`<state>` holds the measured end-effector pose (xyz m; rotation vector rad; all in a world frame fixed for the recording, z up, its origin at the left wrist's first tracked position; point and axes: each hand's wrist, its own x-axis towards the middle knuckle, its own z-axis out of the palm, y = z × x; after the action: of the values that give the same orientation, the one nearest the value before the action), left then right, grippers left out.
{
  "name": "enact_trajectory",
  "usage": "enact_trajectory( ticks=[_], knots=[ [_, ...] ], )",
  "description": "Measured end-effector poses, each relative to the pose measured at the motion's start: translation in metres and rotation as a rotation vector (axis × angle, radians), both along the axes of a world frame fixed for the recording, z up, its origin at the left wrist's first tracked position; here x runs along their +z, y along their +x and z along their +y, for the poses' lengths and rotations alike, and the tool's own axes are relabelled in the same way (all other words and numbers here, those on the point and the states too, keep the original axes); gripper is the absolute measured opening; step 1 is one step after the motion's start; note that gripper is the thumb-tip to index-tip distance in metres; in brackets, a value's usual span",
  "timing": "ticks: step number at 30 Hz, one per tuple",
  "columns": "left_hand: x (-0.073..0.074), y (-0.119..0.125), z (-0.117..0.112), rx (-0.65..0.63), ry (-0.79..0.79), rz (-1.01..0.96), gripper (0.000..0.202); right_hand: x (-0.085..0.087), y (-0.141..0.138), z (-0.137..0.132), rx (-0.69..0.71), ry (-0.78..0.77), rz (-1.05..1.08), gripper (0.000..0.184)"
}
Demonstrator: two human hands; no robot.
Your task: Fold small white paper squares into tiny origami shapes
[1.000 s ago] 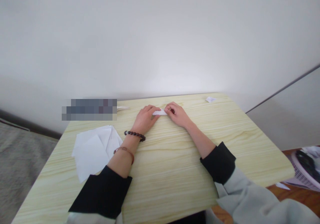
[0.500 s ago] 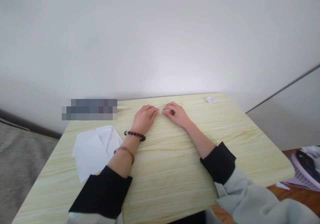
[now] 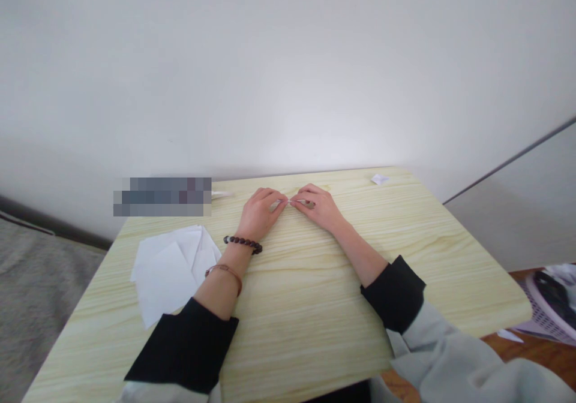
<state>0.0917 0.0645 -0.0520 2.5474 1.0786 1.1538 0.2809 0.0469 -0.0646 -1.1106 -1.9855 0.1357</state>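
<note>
My left hand [image 3: 261,212] and my right hand [image 3: 316,206] meet near the far side of the wooden table [image 3: 306,307]. Between their fingertips is a small piece of white paper [image 3: 289,201], seen almost edge-on and mostly hidden by the fingers. Each hand pinches it between thumb and forefinger. A dark beaded bracelet and a thin reddish band circle my left wrist. Several white paper sheets [image 3: 166,277] lie in a loose, overlapping pile beside my left forearm.
A small folded white paper [image 3: 379,179] lies at the table's far right. A blurred-out dark object [image 3: 164,197] sits at the far left, with a white strip beside it. The wall [image 3: 288,79] rises behind the table. A purple basket [image 3: 551,313] stands on the floor, right.
My fingertips have drawn slightly closer together, and less of the paper shows between them. The other things stay where they were.
</note>
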Motion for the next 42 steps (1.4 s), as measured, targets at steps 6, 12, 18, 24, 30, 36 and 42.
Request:
enact_trajectory(
  ticks=[6, 12, 18, 24, 30, 36, 42],
  knots=[
    [0.0007, 0.0003, -0.0004, -0.028, 0.008, -0.010, 0.012, 0.0046, -0.0024, -0.0016, 0.007, 0.073, -0.072, 0.019],
    [0.0021, 0.0025, -0.0019, 0.018, 0.000, -0.017, 0.009, 0.0038, -0.0028, -0.0007, 0.030, 0.100, -0.075, 0.020],
    [0.0034, 0.0040, -0.0034, 0.056, -0.003, -0.030, 0.006, 0.0043, -0.0041, 0.0002, 0.028, 0.094, -0.074, 0.022],
    [0.0034, 0.0030, -0.0027, 0.123, -0.011, -0.040, 0.005, 0.0027, -0.0001, 0.0026, -0.029, 0.051, -0.078, 0.023],
    [0.0038, 0.0010, -0.0016, 0.149, -0.050, -0.033, 0.006, 0.0000, 0.0043, 0.0051, -0.074, 0.010, -0.061, 0.023],
    [0.0028, -0.0004, 0.0000, 0.134, -0.065, -0.038, 0.008, -0.0015, 0.0046, 0.0053, -0.085, -0.001, -0.034, 0.021],
    [0.0014, 0.0000, 0.0010, 0.132, -0.084, -0.041, 0.009, -0.0012, 0.0042, 0.0053, -0.061, -0.033, 0.016, 0.019]
  ],
)
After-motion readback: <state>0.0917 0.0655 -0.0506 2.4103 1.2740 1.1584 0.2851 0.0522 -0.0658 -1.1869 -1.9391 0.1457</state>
